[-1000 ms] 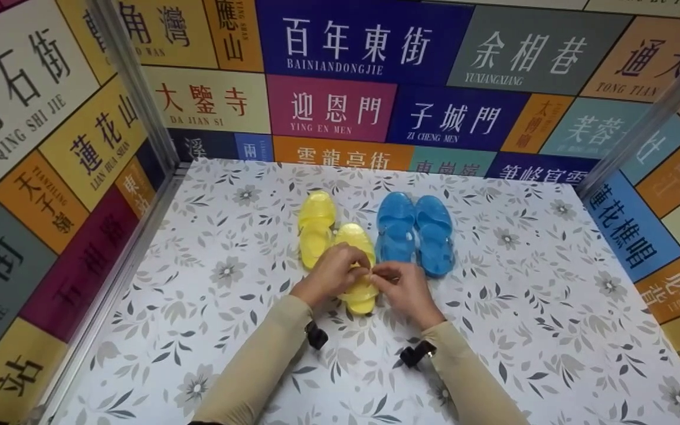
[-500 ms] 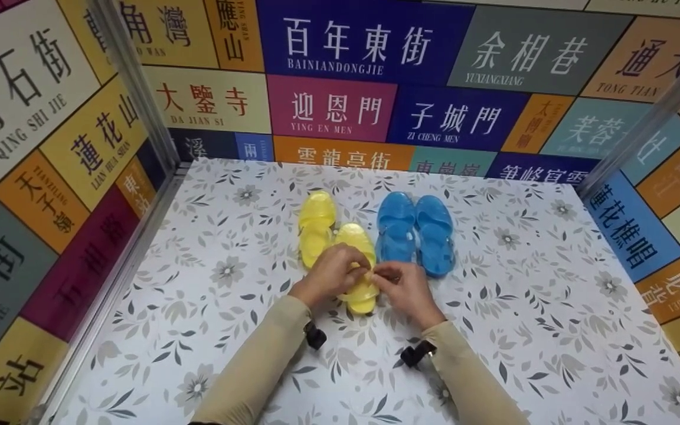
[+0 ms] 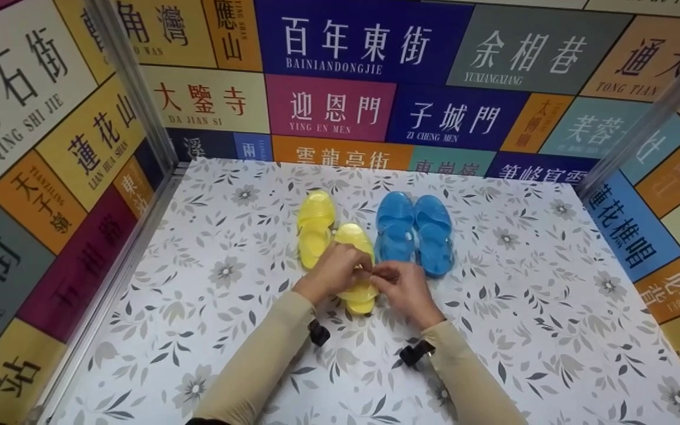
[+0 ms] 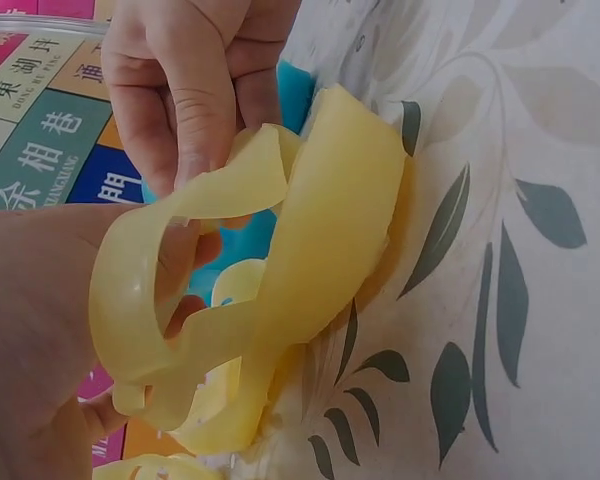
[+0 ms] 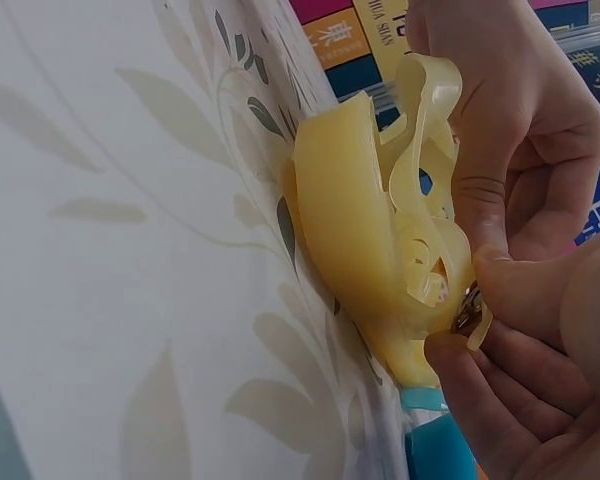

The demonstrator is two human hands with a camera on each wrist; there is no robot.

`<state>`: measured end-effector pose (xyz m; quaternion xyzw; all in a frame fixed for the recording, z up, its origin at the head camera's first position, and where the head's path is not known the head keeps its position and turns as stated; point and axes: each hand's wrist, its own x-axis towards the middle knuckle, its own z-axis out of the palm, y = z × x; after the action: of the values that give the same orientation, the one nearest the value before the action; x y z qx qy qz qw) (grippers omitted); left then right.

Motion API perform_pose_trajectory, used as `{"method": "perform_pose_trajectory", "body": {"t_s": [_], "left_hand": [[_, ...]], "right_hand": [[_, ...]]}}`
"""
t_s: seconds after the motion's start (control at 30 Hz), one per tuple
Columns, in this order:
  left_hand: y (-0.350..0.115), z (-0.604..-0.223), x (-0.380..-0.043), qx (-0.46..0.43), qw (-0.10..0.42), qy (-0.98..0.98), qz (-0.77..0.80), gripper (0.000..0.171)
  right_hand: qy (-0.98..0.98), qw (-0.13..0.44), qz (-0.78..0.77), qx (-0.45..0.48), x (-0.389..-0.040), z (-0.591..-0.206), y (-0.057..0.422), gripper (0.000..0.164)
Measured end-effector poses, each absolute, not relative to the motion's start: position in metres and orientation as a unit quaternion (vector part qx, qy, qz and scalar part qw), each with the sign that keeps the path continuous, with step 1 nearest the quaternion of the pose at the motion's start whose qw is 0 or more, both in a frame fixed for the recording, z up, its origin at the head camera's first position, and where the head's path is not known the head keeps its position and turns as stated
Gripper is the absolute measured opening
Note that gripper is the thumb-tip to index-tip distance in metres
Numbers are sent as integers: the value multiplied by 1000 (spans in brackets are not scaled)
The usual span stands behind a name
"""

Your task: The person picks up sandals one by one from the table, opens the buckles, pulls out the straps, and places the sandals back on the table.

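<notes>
A yellow jelly sandal [image 3: 359, 295] stands on the tabletop, its heel toward the person. Over its right side both hands meet at the ankle strap [image 4: 125, 290]. My right hand [image 3: 406, 289] pinches the strap's end beside a small metal buckle [image 5: 468, 308]. From the other side, my left hand [image 3: 337, 268] pinches at the buckle, its thumb and fingertips close to the right hand's. The fingers partly hide the buckle. The other yellow sandal [image 3: 316, 227] lies to the left and farther back.
A pair of blue jelly sandals [image 3: 398, 227] sits side by side just right of the yellow ones. A floral-patterned cover [image 3: 228, 330] lies over the table. Printed sign panels [image 3: 331, 109] wall the back and sides, with metal posts at the corners.
Both hands stay over the same sandal with only small finger movements at the strap. The left hand's fingers have shifted slightly at the buckle. The sandals have not moved.
</notes>
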<state>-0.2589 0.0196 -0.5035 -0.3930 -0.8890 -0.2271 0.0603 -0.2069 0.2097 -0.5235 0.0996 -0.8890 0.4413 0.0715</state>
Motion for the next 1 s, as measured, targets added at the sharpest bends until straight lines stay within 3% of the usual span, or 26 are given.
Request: {"method": "perform_pose_trajectory", "body": {"t_s": [0.3,0.6,1.0], "left_hand": [[19,-501,-261,-371,35,-894,-248,18],[17,-504,-261,-347,18,-898,-270,13],[13,-505,-263,-393,56,-877,-270,12]], "right_hand": [[-890,57,443,94,-207,-522,209,12],[-884,59,457,81,-207,-523,209,10],[-886,45,455,75,-206,-523,210,15]]}}
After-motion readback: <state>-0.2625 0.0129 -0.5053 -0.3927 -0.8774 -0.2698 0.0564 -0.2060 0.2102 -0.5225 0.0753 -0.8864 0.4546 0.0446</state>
